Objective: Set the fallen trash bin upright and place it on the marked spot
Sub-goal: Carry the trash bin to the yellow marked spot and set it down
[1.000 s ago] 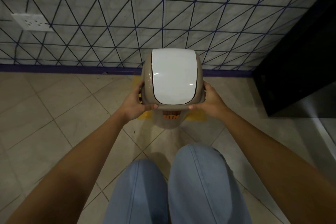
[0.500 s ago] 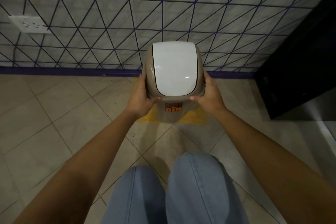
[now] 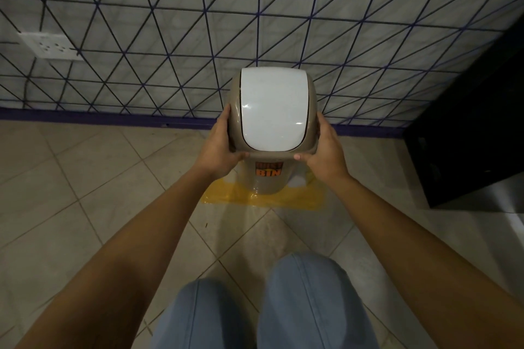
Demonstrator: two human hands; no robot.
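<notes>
Trash bin (image 3: 268,181): taupe plastic, upright, seen from above; base on the yellow marked spot (image 3: 300,200), close to the wall.
Lid (image 3: 272,110): white swing flap set in the taupe dome top; two small glare spots on it.
Label (image 3: 268,169): orange sticker on the near face of the body, lower word "BIN"; upper word partly hidden under the dome rim.
Left hand (image 3: 219,147): clasped on the left side of the dome, fingers up along its flank, thumb hooked under the near rim.
Right hand (image 3: 326,150): clasped on the right side of the dome, mirror of the other, thumb tip laid on the near rim.
Position relative to hands: held between the two palms at the top only; body and base below the hands, free of them.
Marked spot: yellow patch on the floor, showing to the left, the right and the near side of the base; far edge hidden by the bin.
Contact with floor: base appears set down on the patch; no gap visible, not certain from this angle.
Floor (image 3: 85,193): beige tiles, laid diagonally.
Wall (image 3: 170,22): pale tiles crossed by dark triangular lines, purple skirting at the foot.
Socket plate (image 3: 49,45): white, on the wall, well left of the bin.
Cabinet (image 3: 467,136): black, at right, apart from the bin.
Knees (image 3: 269,306): light blue denim, bottom centre, nearer than the patch.
</notes>
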